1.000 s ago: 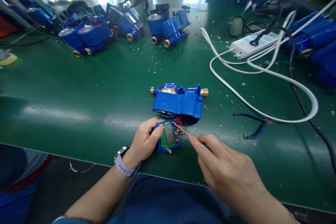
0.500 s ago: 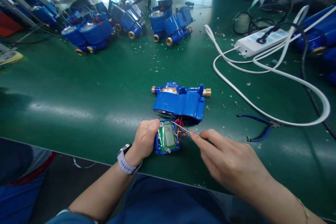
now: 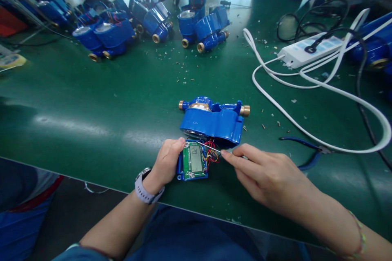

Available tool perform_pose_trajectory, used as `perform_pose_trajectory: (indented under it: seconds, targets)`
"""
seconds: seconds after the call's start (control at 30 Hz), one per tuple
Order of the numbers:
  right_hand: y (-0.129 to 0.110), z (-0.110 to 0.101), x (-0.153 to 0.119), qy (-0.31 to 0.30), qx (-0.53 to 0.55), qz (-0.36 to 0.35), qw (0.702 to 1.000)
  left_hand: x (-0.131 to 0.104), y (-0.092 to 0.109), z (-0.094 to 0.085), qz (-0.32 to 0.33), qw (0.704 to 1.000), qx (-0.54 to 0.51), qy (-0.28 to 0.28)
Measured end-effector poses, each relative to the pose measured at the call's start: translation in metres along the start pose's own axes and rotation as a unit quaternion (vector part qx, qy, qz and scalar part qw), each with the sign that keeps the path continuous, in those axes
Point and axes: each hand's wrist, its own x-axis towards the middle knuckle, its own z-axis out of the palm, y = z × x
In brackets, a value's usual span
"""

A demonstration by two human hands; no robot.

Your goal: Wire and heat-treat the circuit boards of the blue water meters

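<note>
Head view: the blue case (image 3: 180, 168) holds a green circuit board (image 3: 186, 162)

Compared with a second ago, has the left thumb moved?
Yes: judged against the meter, the left thumb went left, off the board's face.

- Blue meter housing (image 3: 211, 125), mid-frame: glossy and smooth, plastic-looking from here
- Its end fitting (image 3: 245, 110): shiny, brassy metal
- Tool shaft (image 3: 210, 147): bright metal
- Green tabletop (image 3: 92, 89): smooth, softly shining
</note>
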Motion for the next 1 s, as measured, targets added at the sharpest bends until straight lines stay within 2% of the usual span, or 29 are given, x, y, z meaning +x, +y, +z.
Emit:
perform_pose_trajectory:
  seconds: [0.3, 0.5, 0.67, 0.77, 0.9, 1.0]
  targets:
    - [0.015, -0.01, 0.005, -0.047, 0.065, -0.021, 0.997, 0.005, 0.0, -0.01, -0.012, 0.999, 0.018, -0.042]
    - [0.02, -0.018, 0.008, -0.055, 0.16, 0.0, 0.986, 0.006, 0.006, -0.013, -0.035, 0.999, 0.022, -0.017]
    - [0.024, -0.019, 0.01, -0.049, 0.202, 0.0, 0.978, 0.01, 0.008, -0.013, -0.035, 0.997, 0.027, 0.056]
    - [0.022, -0.023, 0.006, -0.056, 0.179, 0.009, 0.982, 0.01, 0.009, -0.011, -0.059, 0.997, 0.011, 0.055]
    - [0.011, -0.034, 0.001, -0.078, 0.08, 0.02, 0.994, 0.009, 0.015, -0.006, -0.058, 0.996, 0.023, 0.063]
    - [-0.005, -0.04, 0.0, -0.082, -0.001, 0.017, 0.996, 0.01, 0.019, -0.003, -0.037, 0.999, 0.019, 0.001]
